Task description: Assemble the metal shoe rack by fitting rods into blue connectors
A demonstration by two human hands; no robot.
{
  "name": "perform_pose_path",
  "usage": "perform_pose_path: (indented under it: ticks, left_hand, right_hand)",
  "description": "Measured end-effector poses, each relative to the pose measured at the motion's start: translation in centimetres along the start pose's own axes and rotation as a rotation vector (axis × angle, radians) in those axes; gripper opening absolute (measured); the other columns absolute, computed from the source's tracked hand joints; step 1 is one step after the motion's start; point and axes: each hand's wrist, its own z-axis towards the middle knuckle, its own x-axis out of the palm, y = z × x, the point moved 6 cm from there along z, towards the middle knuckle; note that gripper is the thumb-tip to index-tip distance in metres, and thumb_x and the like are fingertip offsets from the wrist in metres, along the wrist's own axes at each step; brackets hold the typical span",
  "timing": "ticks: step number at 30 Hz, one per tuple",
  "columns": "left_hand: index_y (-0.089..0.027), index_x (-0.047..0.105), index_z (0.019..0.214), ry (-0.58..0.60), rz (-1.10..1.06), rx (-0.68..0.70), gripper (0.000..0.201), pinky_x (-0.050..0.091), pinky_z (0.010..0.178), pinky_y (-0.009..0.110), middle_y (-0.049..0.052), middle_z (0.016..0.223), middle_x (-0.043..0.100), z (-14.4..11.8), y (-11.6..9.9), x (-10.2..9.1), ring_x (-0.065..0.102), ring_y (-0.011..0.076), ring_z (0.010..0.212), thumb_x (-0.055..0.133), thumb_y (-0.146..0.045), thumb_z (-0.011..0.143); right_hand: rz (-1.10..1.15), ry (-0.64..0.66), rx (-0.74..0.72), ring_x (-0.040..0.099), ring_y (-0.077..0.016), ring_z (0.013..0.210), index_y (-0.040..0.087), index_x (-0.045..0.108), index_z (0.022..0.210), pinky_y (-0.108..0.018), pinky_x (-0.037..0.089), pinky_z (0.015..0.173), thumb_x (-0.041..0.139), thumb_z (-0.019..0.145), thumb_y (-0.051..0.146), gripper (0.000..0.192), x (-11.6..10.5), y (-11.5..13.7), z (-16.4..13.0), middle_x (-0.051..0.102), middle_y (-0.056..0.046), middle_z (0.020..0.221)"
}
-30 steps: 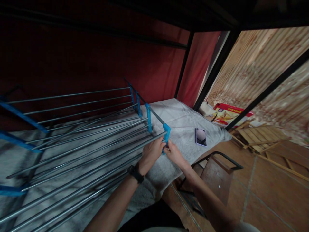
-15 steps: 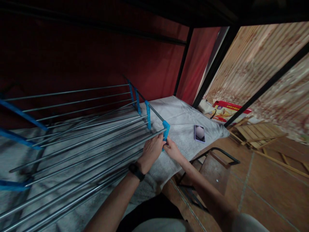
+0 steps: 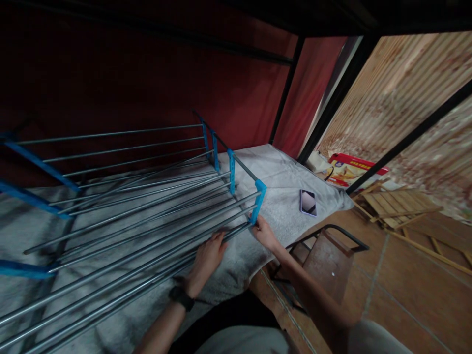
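Observation:
A metal drying rack point(image 3: 158, 211) with grey rods and blue plastic brackets lies across a grey blanket point(image 3: 239, 250). My right hand point(image 3: 263, 233) pinches the bottom of the nearest blue bracket point(image 3: 259, 201) at the rack's right end. Left of it, my left hand point(image 3: 210, 253), with a dark watch on the wrist, is curled over the rack's lowest near rods. Its fingertips are partly hidden behind the rods.
A phone point(image 3: 308, 202) lies on the blanket to the right. Beyond the blanket's edge stands a dark-framed chair point(image 3: 328, 260) on the tiled floor. Farther right are a red box point(image 3: 354, 170) and a wooden slatted piece point(image 3: 398, 206). Black frame posts rise behind.
My left hand has left the blue bracket and moved left and down to the near rods. My right hand has shifted slightly down to the bracket's lower end.

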Motion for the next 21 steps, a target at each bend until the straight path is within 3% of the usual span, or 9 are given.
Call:
perform_pose_path:
  ticks: [9, 14, 21]
  left_hand:
    - [-0.017, 0.064, 0.124, 0.026, -0.095, -0.001, 0.029, 0.049, 0.102, 0.032, 0.011, 0.124, 0.072, 2.3, -1.1, -0.7, 0.068, 0.0232, 0.116, 0.052, -0.025, 0.1]
    - [-0.019, 0.061, 0.129, 0.056, -0.071, -0.007, 0.033, 0.05, 0.097, 0.032, 0.012, 0.118, 0.075, 2.4, -1.8, -1.8, 0.07, 0.0228, 0.112, 0.042, -0.026, 0.103]
    - [-0.025, 0.056, 0.14, 0.006, -0.086, 0.045, 0.041, 0.051, 0.097, 0.034, 0.009, 0.13, 0.071, 1.7, -3.0, -2.7, 0.069, 0.0224, 0.115, 0.037, -0.022, 0.104]
  right_hand:
    - [-0.036, 0.019, -0.038, 0.056, -0.0185, 0.081, 0.022, 0.058, 0.093, -0.034, 0.051, 0.082, 0.046, 0.073, 0.023, 0.023, -0.1, 0.0, 0.6, 0.061, -0.001, 0.083]
    - [-0.082, 0.021, -0.008, 0.054, -0.0183, 0.072, 0.023, 0.054, 0.083, -0.034, 0.05, 0.076, 0.046, 0.073, 0.026, 0.013, -0.2, -0.5, 1.0, 0.058, 0.0, 0.076]
    - [-0.051, -0.045, -0.018, 0.06, -0.0229, 0.093, 0.021, 0.059, 0.11, -0.04, 0.051, 0.091, 0.051, 0.079, 0.027, 0.033, -0.5, 1.4, 0.6, 0.067, -0.006, 0.101]
